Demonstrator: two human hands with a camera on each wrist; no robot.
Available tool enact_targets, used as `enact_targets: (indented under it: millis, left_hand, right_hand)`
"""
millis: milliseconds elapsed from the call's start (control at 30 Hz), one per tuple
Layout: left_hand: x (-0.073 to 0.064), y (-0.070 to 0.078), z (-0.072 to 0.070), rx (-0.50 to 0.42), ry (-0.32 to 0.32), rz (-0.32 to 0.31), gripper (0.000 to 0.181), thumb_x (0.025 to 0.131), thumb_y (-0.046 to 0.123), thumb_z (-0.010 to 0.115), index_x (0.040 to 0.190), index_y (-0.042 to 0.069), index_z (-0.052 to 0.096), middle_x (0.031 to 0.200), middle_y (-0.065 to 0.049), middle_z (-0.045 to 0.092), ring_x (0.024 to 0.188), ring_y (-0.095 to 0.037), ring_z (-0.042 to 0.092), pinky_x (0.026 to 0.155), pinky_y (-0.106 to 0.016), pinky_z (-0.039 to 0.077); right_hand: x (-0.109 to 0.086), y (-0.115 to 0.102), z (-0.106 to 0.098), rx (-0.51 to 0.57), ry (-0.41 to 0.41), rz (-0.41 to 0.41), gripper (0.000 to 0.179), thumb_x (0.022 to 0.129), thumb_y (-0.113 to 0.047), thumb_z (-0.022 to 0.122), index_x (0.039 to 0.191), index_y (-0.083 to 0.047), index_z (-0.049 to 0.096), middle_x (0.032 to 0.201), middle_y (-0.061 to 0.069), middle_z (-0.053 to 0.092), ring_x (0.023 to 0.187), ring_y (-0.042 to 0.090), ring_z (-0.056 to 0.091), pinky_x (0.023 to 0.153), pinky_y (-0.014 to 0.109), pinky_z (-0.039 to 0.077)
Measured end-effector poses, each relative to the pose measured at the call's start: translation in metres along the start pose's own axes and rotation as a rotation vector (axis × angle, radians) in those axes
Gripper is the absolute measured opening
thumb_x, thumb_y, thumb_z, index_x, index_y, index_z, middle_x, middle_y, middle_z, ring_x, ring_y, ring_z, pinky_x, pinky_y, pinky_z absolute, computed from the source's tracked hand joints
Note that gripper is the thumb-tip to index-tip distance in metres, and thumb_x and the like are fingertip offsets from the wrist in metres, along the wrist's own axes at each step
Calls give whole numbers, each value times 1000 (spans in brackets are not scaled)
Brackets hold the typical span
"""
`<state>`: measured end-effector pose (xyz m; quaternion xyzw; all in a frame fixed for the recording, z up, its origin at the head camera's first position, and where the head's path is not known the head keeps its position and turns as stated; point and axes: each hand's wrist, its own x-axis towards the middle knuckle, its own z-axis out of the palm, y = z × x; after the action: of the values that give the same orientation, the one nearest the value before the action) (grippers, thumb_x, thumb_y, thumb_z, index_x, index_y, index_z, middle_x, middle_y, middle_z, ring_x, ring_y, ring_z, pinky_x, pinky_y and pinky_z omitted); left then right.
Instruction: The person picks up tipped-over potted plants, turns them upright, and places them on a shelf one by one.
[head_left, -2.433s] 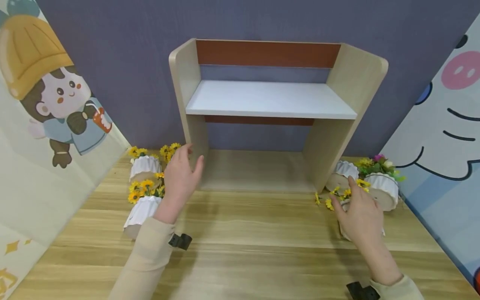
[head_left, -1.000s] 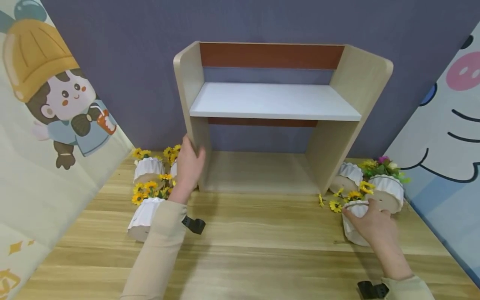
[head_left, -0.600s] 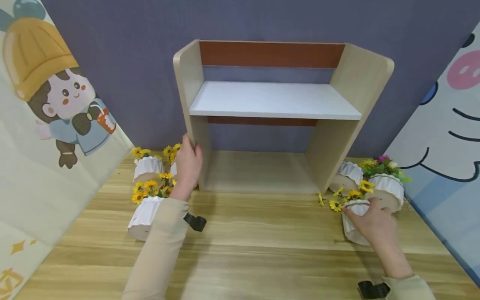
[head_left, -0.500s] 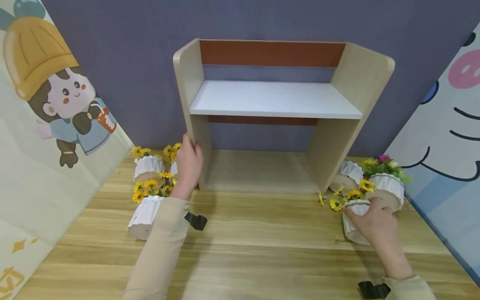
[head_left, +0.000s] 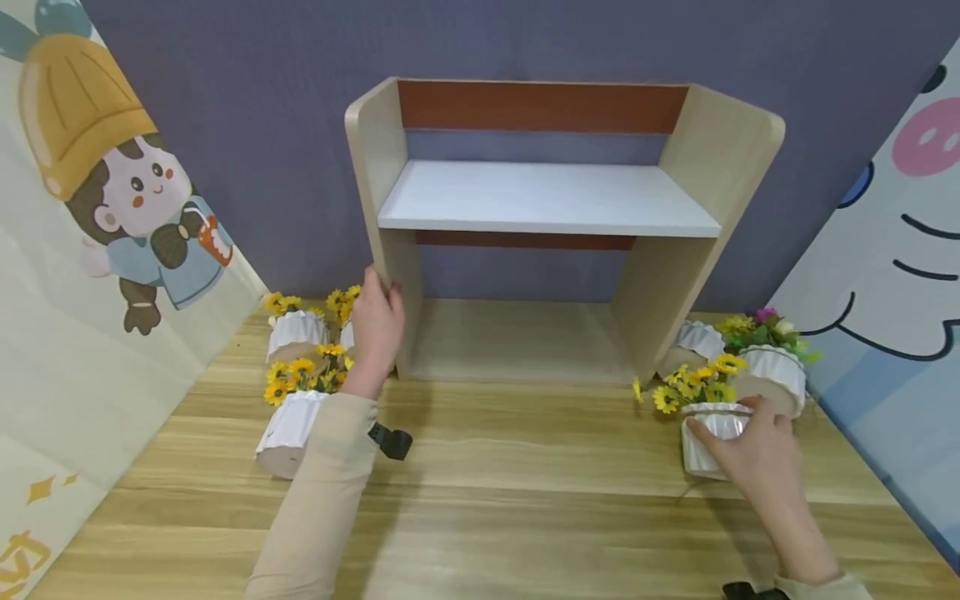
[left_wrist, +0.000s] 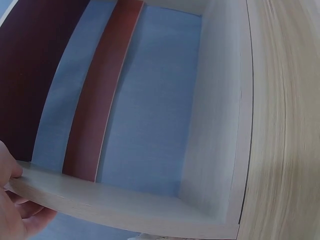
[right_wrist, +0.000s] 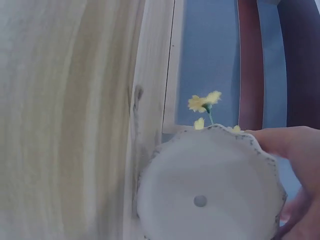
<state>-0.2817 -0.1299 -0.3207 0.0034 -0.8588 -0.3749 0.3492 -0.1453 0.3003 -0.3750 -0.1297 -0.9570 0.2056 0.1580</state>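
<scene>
A small two-tier desktop shelf (head_left: 525, 337) with pale wood sides and a white upper board (head_left: 547, 198) stands against the wall. My left hand (head_left: 377, 325) grips the front edge of its left side panel (left_wrist: 100, 205), thumb on the inner face. On the right, my right hand (head_left: 768, 458) holds a white ruffled flowerpot (head_left: 703, 457) near its rim. Yellow flowers (head_left: 693, 385) lean out of this pot toward the shelf. The right wrist view looks at the pot's round underside (right_wrist: 215, 170), which has a small hole; part of the hand is hidden behind it.
Several more white pots of yellow flowers, including a near one (head_left: 288, 433), lie left of the shelf. Behind the held pot are a pot with mixed flowers (head_left: 772, 375) and another white pot (head_left: 697, 340). All rest on a wood-grain table (head_left: 517, 483).
My left hand has moved onto the side panel and grips it. My right hand has come down, taken hold of the flowerpot and tipped it more upright, its flowers shifting.
</scene>
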Motion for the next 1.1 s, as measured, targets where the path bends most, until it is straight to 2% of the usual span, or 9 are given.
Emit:
enact_targets:
  millis: [367,600,833,1100]
  left_hand:
    - [-1,0,2,-22,-5,-9,28,93,14,46,115,-4,47,100,-26,60,84,-41,61,67,-48,52]
    - [-1,0,0,-19,-3,-22,28,93,14,47,116,-3,47,100,-26,60,84,-41,60,68,-50,51]
    - [-2,2,0,-18,-7,-25,29,94,14,46,117,-2,46,103,-26,60,86,-41,60,70,-50,52]
    - [-2,0,1,-18,-10,-26,29,94,14,46,118,-2,46,103,-25,59,87,-41,60,70,-50,51]
  right_hand:
    - [-8,-12,9,141,117,-11,77,69,-39,75,119,8,40,107,37,45,92,51,45,67,58,37]
    - [-8,-16,13,217,159,-16,72,65,-31,80,111,9,43,104,30,46,91,43,45,71,53,37]
    - [-9,-14,18,213,166,-15,71,62,-29,82,105,11,44,99,25,45,85,35,44,64,40,34]
    - [-11,-8,19,177,139,-18,68,58,-34,84,93,7,44,94,23,42,82,33,41,61,37,31]
